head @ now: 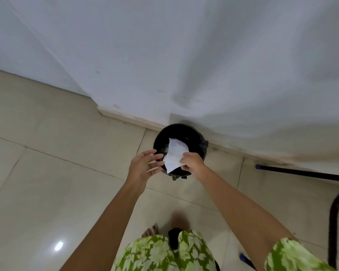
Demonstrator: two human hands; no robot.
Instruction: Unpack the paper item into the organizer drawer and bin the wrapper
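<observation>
The right hand is pinching one crumpled white paper wrapper over one round black bin, while the left hand is hovering beside it with fingers spread.

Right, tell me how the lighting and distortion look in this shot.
Head view: soft, even light; one glare spot on the glossy floor tiles at lower left; wide-angle bending of the wall edges; a faint shadow on the wall above the bin; the wrapper in the right hand reads bright and slightly soft.
</observation>
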